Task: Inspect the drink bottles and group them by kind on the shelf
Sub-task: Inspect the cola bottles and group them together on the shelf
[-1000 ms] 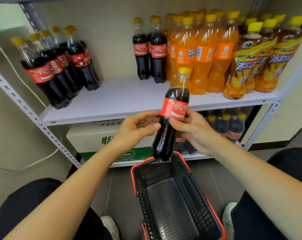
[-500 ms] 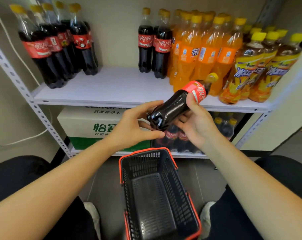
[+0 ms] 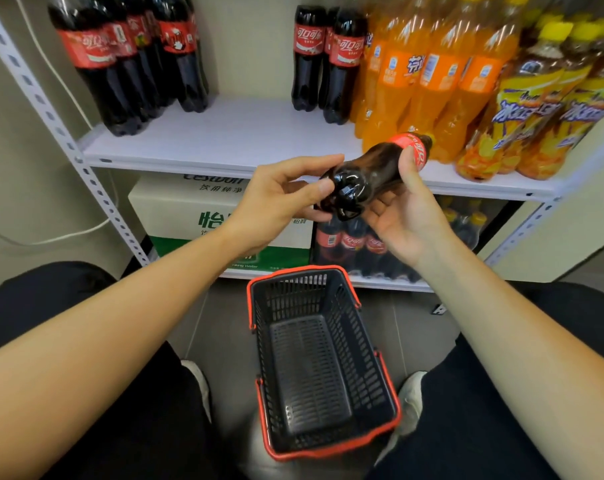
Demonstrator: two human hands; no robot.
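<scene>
A cola bottle (image 3: 373,171) with a red label lies tilted, base toward me and neck pointing up right, in front of the white shelf (image 3: 245,133). My right hand (image 3: 404,216) cradles it from below, thumb over the label. My left hand (image 3: 279,199) pinches its base with thumb and fingers. On the shelf stand several cola bottles (image 3: 127,64) at the left, two more cola bottles (image 3: 328,60) in the middle, orange soda bottles (image 3: 428,81) beside them, and yellow-labelled tea bottles (image 3: 535,109) at the right.
A black basket with a red rim (image 3: 314,358) stands on the floor between my knees with nothing in it. On the lower shelf are a white and green carton (image 3: 189,216) and a pack of cola bottles (image 3: 356,244). Perforated grey uprights (image 3: 61,133) frame the shelf.
The bottle went from upright to lying tilted with its base toward me. My view dropped lower and closer to the shelf. Both hands stayed on the bottle.
</scene>
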